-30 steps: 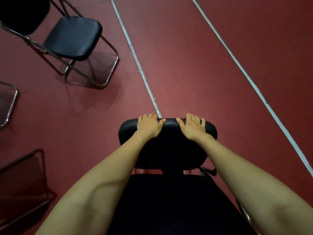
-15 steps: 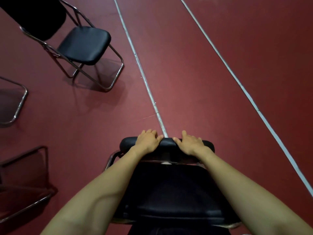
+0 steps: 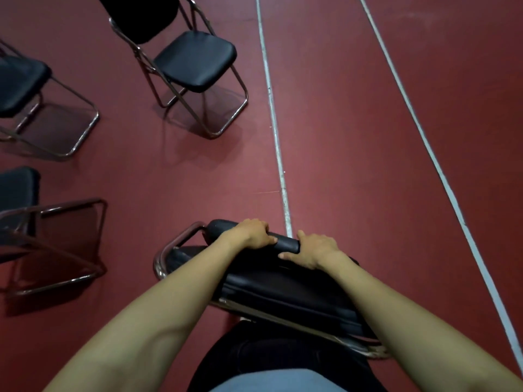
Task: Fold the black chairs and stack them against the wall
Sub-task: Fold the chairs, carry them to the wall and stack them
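A folded black chair [image 3: 283,290] with a chrome frame stands in front of me, seat pressed flat against the backrest, seen from above. My left hand [image 3: 249,233] is wrapped over the top edge of its backrest on the left. My right hand [image 3: 314,250] grips the same edge on the right, thumb toward the seat side. An unfolded black chair [image 3: 195,60] stands at the upper middle. Two more black chairs stand at the left edge, one higher [image 3: 19,83] and one lower [image 3: 19,190].
The floor [image 3: 353,123] is dark red with two white lines running away from me, one [image 3: 278,154] passing just beyond the held chair and one [image 3: 441,171] farther right. No wall is in view.
The seat has closed flat against the backrest and the chair has turned slightly. My view has swung so the other chairs sit farther right and lower in frame.
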Tool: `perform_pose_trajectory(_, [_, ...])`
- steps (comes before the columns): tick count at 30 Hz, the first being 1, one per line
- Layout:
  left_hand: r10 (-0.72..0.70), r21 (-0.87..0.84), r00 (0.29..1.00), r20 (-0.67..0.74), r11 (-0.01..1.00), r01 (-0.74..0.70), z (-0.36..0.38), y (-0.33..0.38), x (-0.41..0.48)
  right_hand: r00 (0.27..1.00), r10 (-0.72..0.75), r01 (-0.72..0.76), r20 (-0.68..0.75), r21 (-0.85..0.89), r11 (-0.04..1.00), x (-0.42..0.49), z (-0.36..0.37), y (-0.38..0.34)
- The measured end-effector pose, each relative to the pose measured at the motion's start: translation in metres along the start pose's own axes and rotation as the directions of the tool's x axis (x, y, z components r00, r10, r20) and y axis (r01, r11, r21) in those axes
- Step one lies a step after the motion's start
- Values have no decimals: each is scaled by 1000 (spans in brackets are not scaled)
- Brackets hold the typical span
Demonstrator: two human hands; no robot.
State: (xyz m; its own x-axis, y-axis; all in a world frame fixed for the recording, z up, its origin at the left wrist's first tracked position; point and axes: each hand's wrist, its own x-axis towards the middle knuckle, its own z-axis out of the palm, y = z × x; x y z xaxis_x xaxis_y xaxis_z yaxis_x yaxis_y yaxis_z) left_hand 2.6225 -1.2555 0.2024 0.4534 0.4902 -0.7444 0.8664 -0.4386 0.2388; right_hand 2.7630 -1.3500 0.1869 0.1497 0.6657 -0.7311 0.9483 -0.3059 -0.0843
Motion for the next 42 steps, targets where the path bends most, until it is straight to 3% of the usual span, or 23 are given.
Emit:
perform_pose_trajectory(3, [-39,-74,999,-35,997,36,-7,3,-19,1000,-22,23,11,-72,997,10,-4,-5])
perform_pose_trajectory(6, [-125,12,951,-285,991,134,-7,3,-58,1000,-28,28,8,-87,996,19,-6,-10])
perform_pose_trajectory(8, [-138,54,856,-499,980,189,1,1,-85,999,-47,48,17,-33,998,24,-2,-12])
perform_pose_trajectory(10, [-146,-47,728,-670,987,155,17,-2,-106,997,-74,72,12,99,992,28,4,-10])
perform_pose_trajectory(14, [-288,-269,417,-862,957,104,57,-4,-119,993,-120,115,10,213,970,35,7,-6])
perform_pose_trajectory(18, [-460,-450,160,-873,888,95,80,5,-117,977,-210,215,-47,263,941,38,15,-4])
perform_pose_trajectory(20, [-691,-688,65,-720,723,69,88,15,-124,972,-222,235,-79,270,934,34,21,-6])
perform_pose_trajectory(22, [-841,-840,18,-541,541,26,98,31,-134,973,-209,227,-94,248,942,26,28,-10])
perform_pose_trajectory(24, [-919,-920,30,-393,392,-24,110,41,-142,973,-210,227,-100,214,950,19,35,-14])
perform_pose_trajectory(26, [-989,-973,92,-115,94,-210,119,43,-152,969,-219,237,-110,194,952,11,39,-20])
perform_pose_trajectory(28, [-960,-921,256,113,-198,-335,133,46,-162,966,-231,250,-116,204,946,3,44,-24])
perform_pose_trajectory(30, [-893,-878,420,164,-326,-349,148,54,-172,963,-232,257,-137,207,944,-2,48,-28])
perform_pose_trajectory(32, [-884,-860,443,148,-337,-384,159,59,-176,960,-234,262,-153,205,943,-6,51,-31])
perform_pose_trajectory(35, [-907,-898,403,125,-276,-343,163,60,-175,957,-244,274,-155,219,937,-8,51,-30])
perform_pose_trajectory(39, [-879,-897,471,71,-263,-356,166,64,-177,959,-252,276,-133,213,937,-5,48,-29])
perform_pose_trajectory(42, [-878,-894,476,49,-251,-371,166,65,-178,958,-262,279,-116,181,943,0,48,-31])
